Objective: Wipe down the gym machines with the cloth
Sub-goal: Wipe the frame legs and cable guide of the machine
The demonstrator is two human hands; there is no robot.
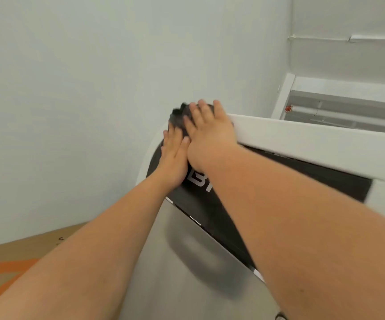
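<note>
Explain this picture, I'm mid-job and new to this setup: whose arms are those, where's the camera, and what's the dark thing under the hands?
No robot here. The one picture comes from a camera worn on a person's head, looking forward and down, so both bare arms are that person's own. The left hand and right hand lie side by side, fingers straight, pressing a dark cloth onto the top corner of a gym machine with a white frame and a black lettered panel. Nothing is gripped; the cloth is only pressed flat. Behind is a pale wall.
</note>
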